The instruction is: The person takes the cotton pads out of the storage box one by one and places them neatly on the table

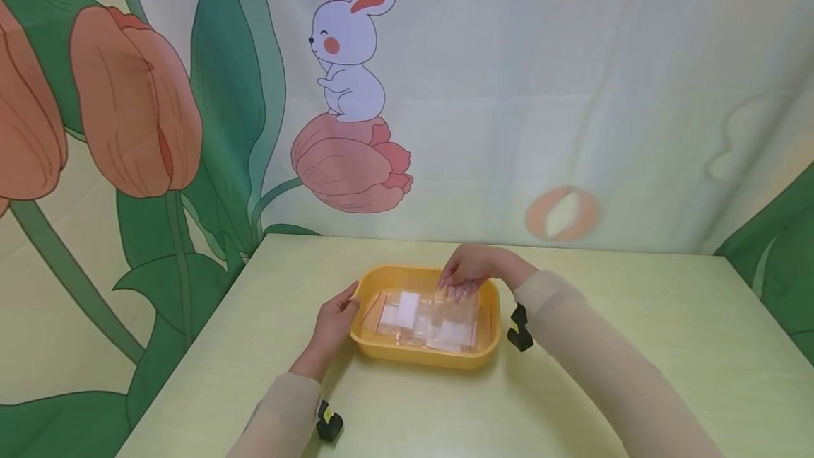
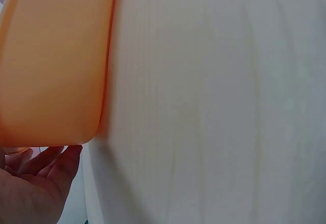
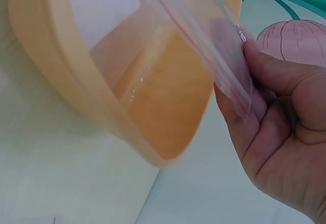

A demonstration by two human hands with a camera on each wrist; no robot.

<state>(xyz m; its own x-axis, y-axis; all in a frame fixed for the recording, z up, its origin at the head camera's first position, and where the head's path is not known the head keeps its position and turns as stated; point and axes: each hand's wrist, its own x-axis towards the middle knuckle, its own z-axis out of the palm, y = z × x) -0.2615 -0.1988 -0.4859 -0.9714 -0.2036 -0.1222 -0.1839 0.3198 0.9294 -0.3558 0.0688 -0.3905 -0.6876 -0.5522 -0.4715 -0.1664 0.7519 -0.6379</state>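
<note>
Thumb and fingers of the right hand (image 1: 469, 267) pinch a clear, thin plastic bag (image 3: 204, 35) with a red stripe, which hangs below the fingertips into a yellow-orange, round-cornered rectangular tray (image 1: 420, 357). That hand hovers above the tray's far right part, its wrist bent downward, and the right wrist view shows the stripe running close beside the gripping fingers. The left hand (image 1: 333, 318) grips the tray's opposite end, fingers against the outer wall and thumb at the rim. To the left of the right hand and lower down, more clear plastic bags (image 1: 416, 331) overlap on the tray floor, with flat white rectangular pieces (image 1: 408, 310) among them; whether one of these sits inside the pinched bag, I cannot tell. Beige sleeves (image 1: 591, 352) cover both forearms, and a small black device (image 1: 520, 331) with a yellow mark is by the right wrist, a matching black one (image 1: 329, 423) by the left. Under both hands spreads a pale yellow-green table (image 1: 407, 415), and beyond them hangs a pale fabric backdrop (image 1: 477, 126) printed with orange-pink tulips, green leaves and a white rabbit.
</note>
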